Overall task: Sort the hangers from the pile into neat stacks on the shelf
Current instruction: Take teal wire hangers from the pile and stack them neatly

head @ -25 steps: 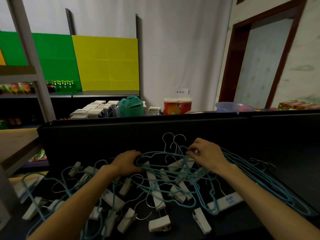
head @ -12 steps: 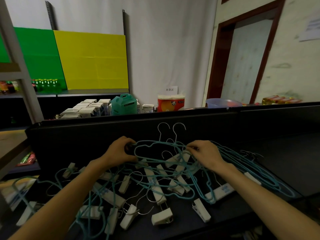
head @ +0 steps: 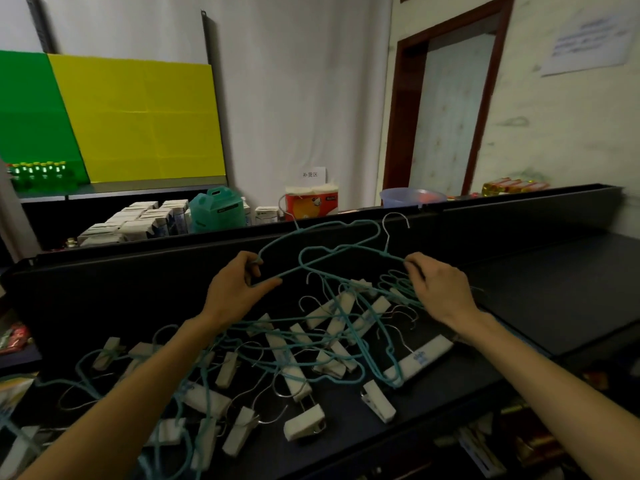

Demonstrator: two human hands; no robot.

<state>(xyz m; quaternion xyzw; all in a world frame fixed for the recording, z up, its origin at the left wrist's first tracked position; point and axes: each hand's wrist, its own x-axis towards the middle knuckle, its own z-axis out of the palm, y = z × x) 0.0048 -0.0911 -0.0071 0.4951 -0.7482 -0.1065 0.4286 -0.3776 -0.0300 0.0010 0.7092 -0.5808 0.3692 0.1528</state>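
A tangled pile of teal wire hangers [head: 287,344] with white clips lies across the black shelf [head: 554,282]. Two teal hangers [head: 332,251] are raised above the pile, their metal hooks pointing up. My left hand [head: 239,289] pinches the left end of these raised hangers. My right hand [head: 440,285] grips their right end. Other hangers still hang tangled from the lifted ones. Loose white clips [head: 304,426] lie near the shelf's front edge.
The shelf's black back wall [head: 138,271] rises behind the pile. Beyond it stand white cartons [head: 138,220], a teal box [head: 216,209], a tissue pack [head: 311,200] and a blue basin [head: 412,197]. The shelf's right part [head: 571,271] is bare. A doorway [head: 446,109] is at the right.
Both hands have lifted two teal hangers up out of the pile, dragging tangled ones along. The camera view has shifted left to right and closer.
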